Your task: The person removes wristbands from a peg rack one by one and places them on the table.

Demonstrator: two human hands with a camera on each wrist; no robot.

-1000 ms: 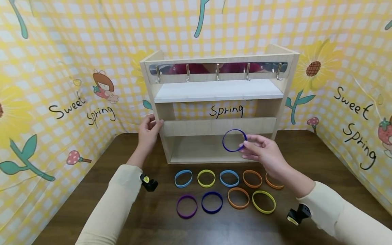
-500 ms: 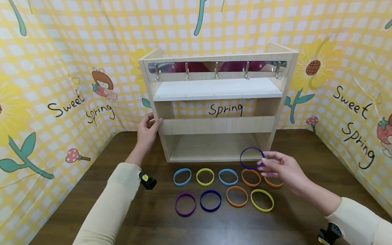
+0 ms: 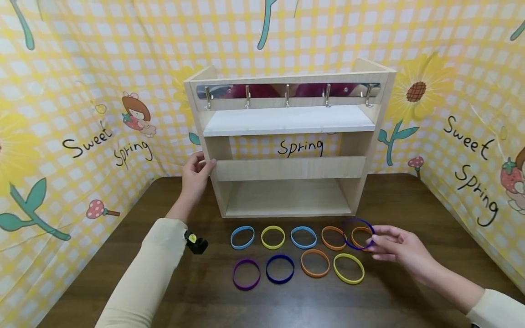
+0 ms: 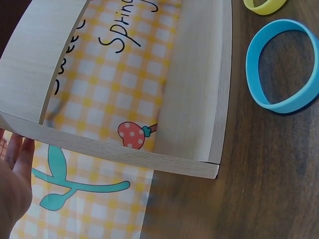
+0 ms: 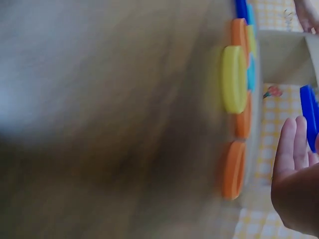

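Observation:
My left hand grips the left side panel of a small wooden shelf unit, thumb at its front edge. In the left wrist view, fingers reach up to the panel's edge. At the right, my right hand pinches a dark blue silicone wristband between thumb and fingers. In the head view that band hangs in front of an orange wristband lying on the table. Partly overlapped by the held band is another orange wristband.
Several wristbands lie in two rows before the shelf, among them a light blue one, a purple one and a yellow one. A metal strip with several hooks crosses the shelf's top. Checked cloth surrounds the brown table.
My right hand has moved down and to the right, away from the shelf, carrying the dark blue wristband over the orange one at the row's right end. My left hand stays on the shelf.

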